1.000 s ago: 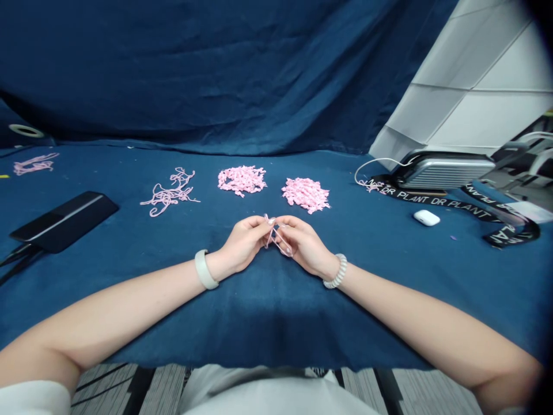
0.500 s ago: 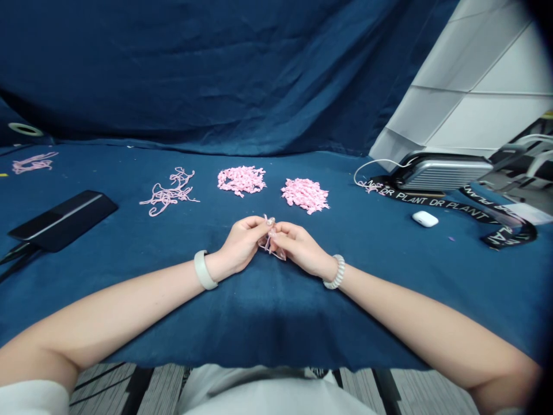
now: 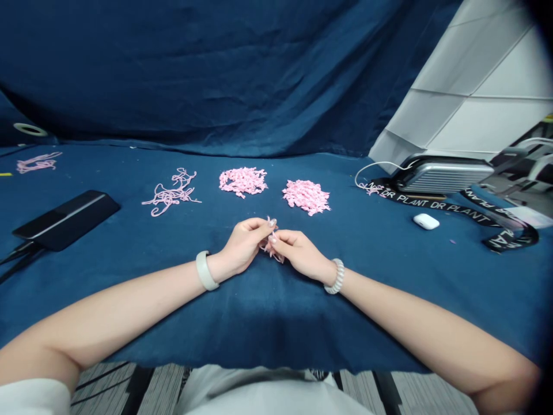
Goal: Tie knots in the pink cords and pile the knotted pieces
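Observation:
My left hand (image 3: 247,242) pinches a thin pink cord (image 3: 276,257) between thumb and fingers, at the middle of the table's near half. Fingertip to fingertip with it, my right hand (image 3: 298,249) is closed on the same cord. Short loops of the cord hang below the fingers; its knotting or shape is too small to make out. Just beyond the hands lie two round pink knotted cord pieces, one left (image 3: 243,182) and one right (image 3: 306,197). A loose tangle of pink cord (image 3: 173,193) rests farther left.
On the left lie a black device with cables (image 3: 67,220) and more pink strands (image 3: 38,163). To the right are a silver ribbed case (image 3: 447,176), a black lettered strap (image 3: 432,200) and a white earbud case (image 3: 425,221). Blue cloth (image 3: 259,323) covers the table.
My right fingers have shifted slightly against the left fingertips, and the cord loops beneath them have changed shape. Both hands keep their hold. The whole view has shifted slightly.

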Available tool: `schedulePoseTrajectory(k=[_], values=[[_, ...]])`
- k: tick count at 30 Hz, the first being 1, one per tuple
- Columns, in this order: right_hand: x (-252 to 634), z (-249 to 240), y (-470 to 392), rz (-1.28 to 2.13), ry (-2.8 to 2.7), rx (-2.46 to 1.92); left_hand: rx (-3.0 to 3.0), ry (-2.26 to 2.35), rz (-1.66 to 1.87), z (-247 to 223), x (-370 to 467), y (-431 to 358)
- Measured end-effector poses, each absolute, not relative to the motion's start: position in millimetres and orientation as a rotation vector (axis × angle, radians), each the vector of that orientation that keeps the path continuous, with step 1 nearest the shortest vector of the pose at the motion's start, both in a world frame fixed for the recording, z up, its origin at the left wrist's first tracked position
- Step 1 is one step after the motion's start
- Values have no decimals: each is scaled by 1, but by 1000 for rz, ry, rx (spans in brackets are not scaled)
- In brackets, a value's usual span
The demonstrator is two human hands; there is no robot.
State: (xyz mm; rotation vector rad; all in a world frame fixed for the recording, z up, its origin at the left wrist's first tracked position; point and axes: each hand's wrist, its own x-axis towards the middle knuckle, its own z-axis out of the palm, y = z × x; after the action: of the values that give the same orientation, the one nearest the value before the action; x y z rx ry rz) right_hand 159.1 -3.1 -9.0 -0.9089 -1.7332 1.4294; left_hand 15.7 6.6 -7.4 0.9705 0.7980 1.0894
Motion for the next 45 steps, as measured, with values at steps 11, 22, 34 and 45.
schedulePoseTrajectory(k=[11,22,34,45], values=[[160,-8,-3,1418,-1813,-871,987,810,1053,-8,15,6],[161,-9,-3,1464,-1799,-871,960,805,1081,-11,14,9],[161,-8,-2,1464,-1714,-845,1028,733,975,-7,14,8],[160,-8,-3,1433,-1748,-884,1039,681,953,-8,13,8]])
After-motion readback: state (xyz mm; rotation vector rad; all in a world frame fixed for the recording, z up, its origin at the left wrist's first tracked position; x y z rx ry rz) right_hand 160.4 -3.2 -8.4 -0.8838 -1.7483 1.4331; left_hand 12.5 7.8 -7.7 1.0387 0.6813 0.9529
